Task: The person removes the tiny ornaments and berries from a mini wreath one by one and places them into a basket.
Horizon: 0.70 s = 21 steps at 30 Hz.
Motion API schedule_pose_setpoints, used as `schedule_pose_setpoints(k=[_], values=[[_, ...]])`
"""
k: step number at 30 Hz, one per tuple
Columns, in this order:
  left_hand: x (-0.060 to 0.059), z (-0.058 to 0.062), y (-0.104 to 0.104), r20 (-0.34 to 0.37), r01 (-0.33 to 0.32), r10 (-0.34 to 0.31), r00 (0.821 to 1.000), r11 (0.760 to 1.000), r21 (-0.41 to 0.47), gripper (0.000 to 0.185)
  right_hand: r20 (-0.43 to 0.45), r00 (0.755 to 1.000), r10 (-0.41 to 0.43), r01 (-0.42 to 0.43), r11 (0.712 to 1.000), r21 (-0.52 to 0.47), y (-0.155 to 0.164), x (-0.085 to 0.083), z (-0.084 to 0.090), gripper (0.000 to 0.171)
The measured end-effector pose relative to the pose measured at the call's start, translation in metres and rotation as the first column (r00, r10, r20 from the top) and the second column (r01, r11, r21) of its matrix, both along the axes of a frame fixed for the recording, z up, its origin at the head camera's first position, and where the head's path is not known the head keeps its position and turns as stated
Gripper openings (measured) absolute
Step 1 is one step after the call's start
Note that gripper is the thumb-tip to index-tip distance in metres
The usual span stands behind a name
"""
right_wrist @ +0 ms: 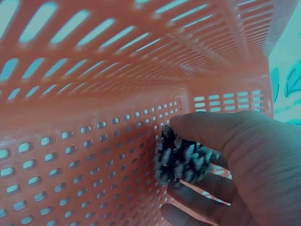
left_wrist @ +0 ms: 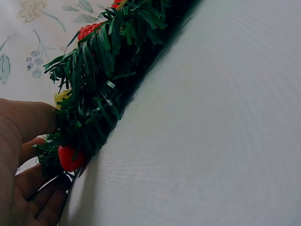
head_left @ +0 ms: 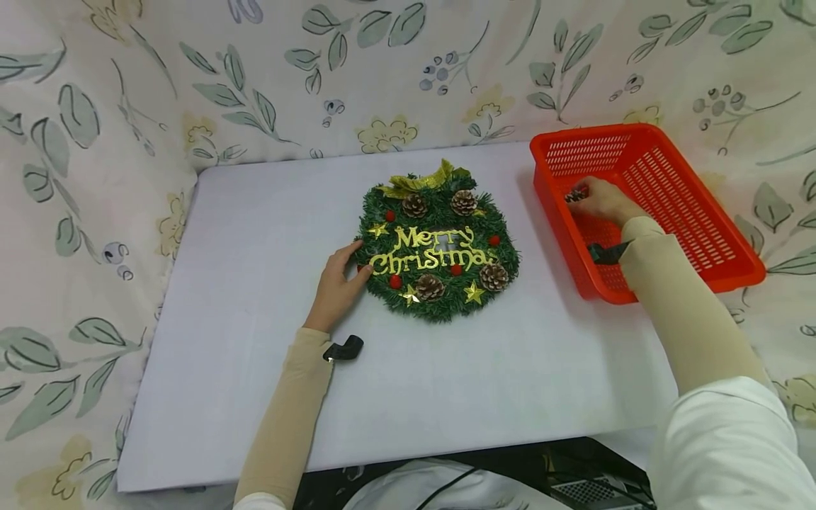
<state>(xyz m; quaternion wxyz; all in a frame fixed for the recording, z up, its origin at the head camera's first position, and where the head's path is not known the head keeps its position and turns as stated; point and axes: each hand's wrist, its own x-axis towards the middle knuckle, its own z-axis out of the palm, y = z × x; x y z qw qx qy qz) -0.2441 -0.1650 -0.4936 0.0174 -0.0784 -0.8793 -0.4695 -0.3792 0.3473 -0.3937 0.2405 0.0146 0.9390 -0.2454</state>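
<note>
Pine cone (right_wrist: 181, 157) sits in the right hand's (head_left: 602, 200) grip, thumb + fingers pinching it, low inside the red basket (head_left: 701, 234) at its near-left corner, close to the slotted wall. Basket stands on the desk's (head_left: 255, 340) far right, partly over the edge.

Wreath (head_left: 440, 244) lies flat mid-desk, well apart from the basket: green needles, gold "Merry Christmas" lettering, gold bow on top, four cones, red berries, gold stars. Left hand (head_left: 336, 283) rests at the wreath's left rim, grip spread, fingers straight, tips touching the needles w/ thumb up top.

Desk surface is plain white-grey board. Behind + to both sides hangs cloth (head_left: 115, 120) printed w/ green leaves + pale yellow flowers. Both arms wear beige sleeves; black strap w/ camera at each wrist.

Views differ: head cam shows the whole layout, but the cone is only a dark speck under the right hand. Right wrist cam shows the cone's scales w/ pale tips + the basket's slots close up. Left wrist cam looks along the desk at the wreath's edge: needles, a red berry (left_wrist: 70, 157) just beside the fingers (left_wrist: 37, 186), a bit of yellow, none of the lettering.
</note>
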Motion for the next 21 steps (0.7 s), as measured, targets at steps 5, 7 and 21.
schedule_pose_setpoints(k=[5,7,21], values=[[0.000,-0.001,0.000,-0.001,0.000,0.000,1.000,1.000,0.003,0.060,0.001,1.000,-0.005,0.005,1.000,-0.020,0.000,0.002,0.001,0.076],[-0.001,-0.001,0.000,0.001,0.000,0.000,1.000,1.000,0.000,0.060,0.003,1.000,-0.021,0.021,0.999,-0.025,0.001,0.003,0.001,0.077],[0.001,0.002,0.000,0.012,-0.005,0.005,1.000,1.000,0.001,0.060,-0.140,0.987,-0.078,0.067,0.995,-0.075,-0.007,0.008,0.033,0.082]])
